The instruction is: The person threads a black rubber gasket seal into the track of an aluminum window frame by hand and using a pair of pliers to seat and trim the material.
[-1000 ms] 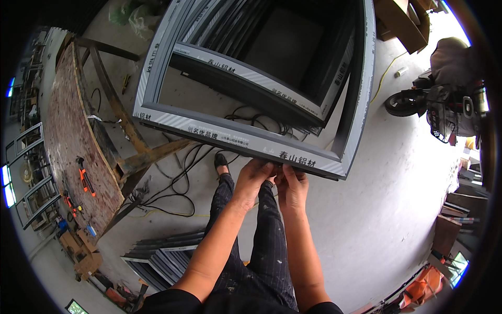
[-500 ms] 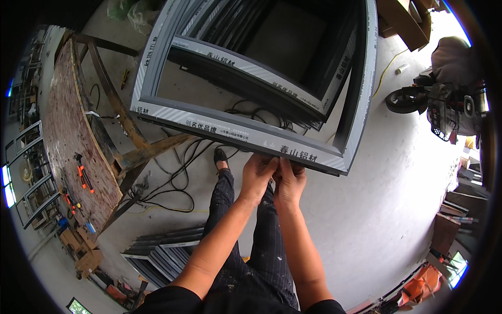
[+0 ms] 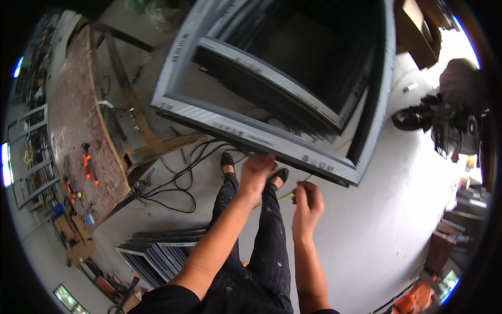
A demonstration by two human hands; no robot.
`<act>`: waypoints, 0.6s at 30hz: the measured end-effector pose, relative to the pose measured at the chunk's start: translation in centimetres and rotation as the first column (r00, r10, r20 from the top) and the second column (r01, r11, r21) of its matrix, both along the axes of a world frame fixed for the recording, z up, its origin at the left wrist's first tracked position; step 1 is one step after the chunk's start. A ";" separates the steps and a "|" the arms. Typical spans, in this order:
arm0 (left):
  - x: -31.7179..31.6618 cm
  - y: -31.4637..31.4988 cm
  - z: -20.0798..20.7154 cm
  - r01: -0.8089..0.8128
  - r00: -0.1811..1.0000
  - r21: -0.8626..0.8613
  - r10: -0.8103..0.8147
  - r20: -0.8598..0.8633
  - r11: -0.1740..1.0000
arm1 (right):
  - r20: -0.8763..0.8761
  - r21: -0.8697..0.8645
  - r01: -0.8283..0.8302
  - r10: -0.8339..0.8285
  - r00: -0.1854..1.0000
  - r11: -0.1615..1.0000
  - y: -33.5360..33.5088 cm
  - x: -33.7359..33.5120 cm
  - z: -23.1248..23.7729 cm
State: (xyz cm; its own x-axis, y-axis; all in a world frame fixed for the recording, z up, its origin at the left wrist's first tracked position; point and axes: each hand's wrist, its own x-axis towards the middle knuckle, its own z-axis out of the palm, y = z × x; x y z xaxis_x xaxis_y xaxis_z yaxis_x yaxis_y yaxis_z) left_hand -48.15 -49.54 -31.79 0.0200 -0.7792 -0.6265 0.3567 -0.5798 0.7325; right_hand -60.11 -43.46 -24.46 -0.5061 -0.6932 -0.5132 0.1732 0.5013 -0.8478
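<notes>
A grey aluminium window frame (image 3: 235,127), wrapped in pale printed film, stands tilted in front of me. My left hand (image 3: 256,175) is at its lower edge, fingers curled against the dark underside; blur hides the exact grip. Apart from the frame, to the right and below its edge, is my right hand (image 3: 308,204). Its fingers are bent in, and whatever lies between them is hidden. Behind the front frame leans a stack of similar frames (image 3: 282,76).
A worn wooden workbench (image 3: 89,136) on the left bears orange-handled pliers (image 3: 89,165). Black cables (image 3: 175,199) coil on the floor near my feet. More frame pieces (image 3: 162,251) lie at lower left. A motorbike (image 3: 449,120) stands at right, below a brown cardboard box (image 3: 418,31).
My right hand has come away from the frame's lower edge, moving right and down. My left hand stays at that edge. The view has shifted, and both my shoes now show.
</notes>
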 end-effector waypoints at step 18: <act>12.6 -8.2 1.6 0.076 0.991 0.030 -0.079 0.108 0.997 | -0.881 0.361 -0.565 0.470 0.054 0.742 -15.1 3.2 3.2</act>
